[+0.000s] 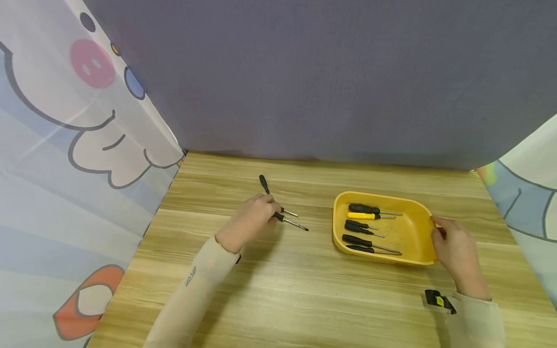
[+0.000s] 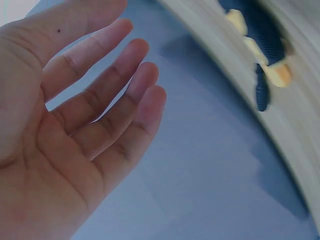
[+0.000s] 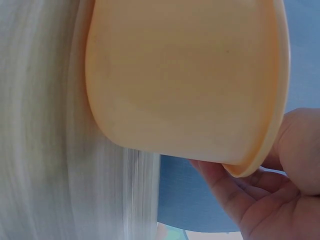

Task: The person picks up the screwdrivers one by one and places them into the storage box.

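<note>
Left of the yellow tray [image 1: 411, 234], black-handled screwdrivers [image 1: 263, 183] under and beside the left hand [image 1: 252, 217], its fingers loosely spread, the right hand [image 1: 457, 249] pinching the tray's right rim, other screwdrivers [image 1: 363, 209] inside.

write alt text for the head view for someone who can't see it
A person's left hand is among black-handled screwdrivers on a wooden table; the right hand grips the rim of a yellow tray holding more screwdrivers, one yellow-handled.
</note>
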`<move>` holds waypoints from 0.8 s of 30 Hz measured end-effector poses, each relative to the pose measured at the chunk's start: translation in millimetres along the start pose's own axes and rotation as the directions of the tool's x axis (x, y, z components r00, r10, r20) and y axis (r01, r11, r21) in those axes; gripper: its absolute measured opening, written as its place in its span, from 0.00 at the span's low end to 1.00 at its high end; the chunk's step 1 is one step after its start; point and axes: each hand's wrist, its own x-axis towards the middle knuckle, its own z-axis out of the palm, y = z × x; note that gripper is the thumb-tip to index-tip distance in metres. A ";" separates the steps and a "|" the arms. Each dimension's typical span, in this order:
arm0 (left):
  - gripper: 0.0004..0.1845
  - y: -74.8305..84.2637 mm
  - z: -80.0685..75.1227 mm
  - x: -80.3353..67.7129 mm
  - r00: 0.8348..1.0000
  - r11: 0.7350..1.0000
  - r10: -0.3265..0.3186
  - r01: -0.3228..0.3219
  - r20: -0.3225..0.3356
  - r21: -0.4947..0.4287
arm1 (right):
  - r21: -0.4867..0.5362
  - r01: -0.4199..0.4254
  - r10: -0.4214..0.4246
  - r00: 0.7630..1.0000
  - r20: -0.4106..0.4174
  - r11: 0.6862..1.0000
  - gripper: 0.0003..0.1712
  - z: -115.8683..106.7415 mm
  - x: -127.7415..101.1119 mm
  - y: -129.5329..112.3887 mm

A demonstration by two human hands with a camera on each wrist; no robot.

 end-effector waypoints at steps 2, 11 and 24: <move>0.10 -6.4 4.6 1.5 1.000 1.000 -0.018 0.018 0.025 -0.003 | 0.002 0.002 -0.002 1.000 -0.005 1.000 0.16 0.7 -0.2 0.0; 0.10 -33.4 27.4 9.5 0.994 0.997 -0.074 0.076 0.086 -0.022 | -0.001 -0.009 0.009 1.000 -0.016 1.000 0.16 1.9 0.7 -0.3; 0.10 -48.8 45.3 14.7 0.982 0.994 -0.102 0.107 0.161 -0.027 | -0.007 -0.003 0.003 1.000 -0.019 1.000 0.16 2.0 0.9 -0.9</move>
